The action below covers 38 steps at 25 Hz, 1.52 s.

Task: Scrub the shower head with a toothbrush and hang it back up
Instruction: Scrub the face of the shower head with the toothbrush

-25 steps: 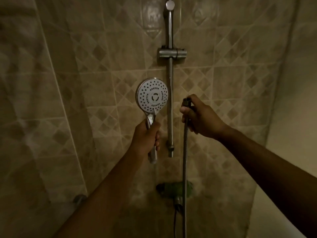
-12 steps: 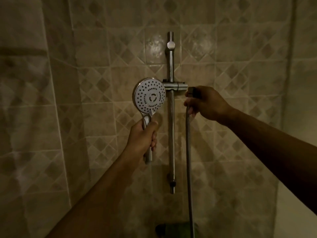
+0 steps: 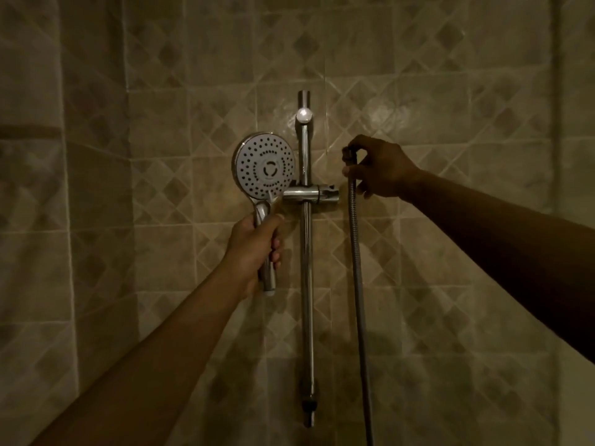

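The chrome shower head (image 3: 264, 165) faces me with its round white nozzle plate, held upright left of the slide rail (image 3: 306, 252). My left hand (image 3: 254, 249) is closed around its handle, whose bare lower end sticks out below the fist. My right hand (image 3: 378, 167) pinches the top end of the metal hose (image 3: 355, 252), which hangs straight down, detached from the handle. The holder bracket (image 3: 322, 194) on the rail sits between my hands, just below the hose end. No toothbrush is in view.
Beige patterned wall tiles (image 3: 450, 284) fill the view, dimly lit. The rail's lower mount (image 3: 309, 407) is near the bottom centre. A wall corner (image 3: 64, 220) runs down the left side.
Both hands have risen along the rail; the hose end went from beside the bracket to above it. The view tilted up, and the green tap fitting dropped out of view.
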Available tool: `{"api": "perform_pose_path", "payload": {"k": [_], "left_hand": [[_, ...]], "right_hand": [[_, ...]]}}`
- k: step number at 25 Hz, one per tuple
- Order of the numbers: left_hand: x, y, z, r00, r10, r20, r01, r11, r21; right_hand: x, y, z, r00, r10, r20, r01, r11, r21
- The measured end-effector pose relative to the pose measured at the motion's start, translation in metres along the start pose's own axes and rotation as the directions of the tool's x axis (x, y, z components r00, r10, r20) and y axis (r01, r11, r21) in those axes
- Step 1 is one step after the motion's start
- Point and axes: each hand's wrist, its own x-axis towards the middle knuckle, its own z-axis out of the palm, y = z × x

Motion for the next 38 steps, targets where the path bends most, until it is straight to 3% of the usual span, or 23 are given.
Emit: {"api": "perform_pose_path", "payload": {"k": [10,21,26,34,38], "left_hand": [[0.038,-0.001,0.022,1.0,0.016,-0.015,-0.016,0.999,-0.035],[0.047,-0.002,0.02,0.999,0.035,-0.022,-0.035,0.999,-0.011],[0.048,-0.004,0.017,0.999,0.04,-0.027,-0.04,0.999,-0.02],[0.053,-0.014,0.013,0.999,0.047,-0.015,-0.047,0.999,0.009],[0.056,-0.018,0.013,0.998,0.068,-0.011,-0.068,0.997,0.034]], "right_hand": [[0.051,0.013,0.014,0.998,-0.028,-0.064,0.028,1.0,0.004],[0.053,0.013,0.029,0.996,-0.086,-0.003,0.086,0.992,0.093],[0.063,0.014,0.036,0.996,-0.082,-0.026,0.082,0.997,0.014],[0.063,0.031,0.047,0.989,-0.149,-0.009,0.14,0.949,-0.281],[0.063,0.04,0.049,0.995,-0.094,0.021,0.096,0.961,-0.259]]}}
